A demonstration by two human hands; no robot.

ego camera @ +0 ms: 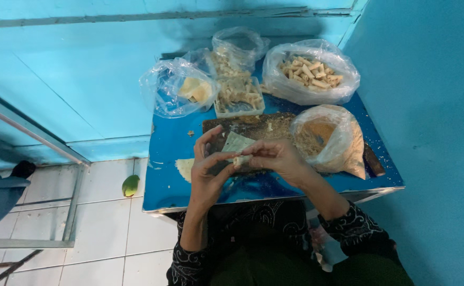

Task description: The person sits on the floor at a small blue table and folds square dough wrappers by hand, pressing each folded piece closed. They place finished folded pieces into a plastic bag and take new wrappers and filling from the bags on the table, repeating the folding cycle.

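Turquoise walls close in a small table point(174, 185) with a glossy blue top, standing on a white tiled floor point(99, 222). Above its front half, both hands pinch a thin, pale wrapper sheet point(236, 143). The left hand point(206, 172) is curled with fingertips on the sheet's left edge; the right hand point(277, 157) closes thumb and fingers on a small rolled lump at the lower corner. The sheet's long axis runs diagonally, its free corner pointing up and away toward the far wall. What lies inside the rolled part is hidden by the fingers.

Beneath the hands lies a dark, crumb-strewn board point(253, 126). To the right sits a clear crinkled bag of brownish crumbs point(330, 139). Farther back, a bag of pale finished rolls point(311, 71), a square plastic tub point(238, 98) and a bag of flat yellowish sheets point(181, 89) crowd the rear. A green fruit point(130, 185) rests on the floor; its kind is unclear.
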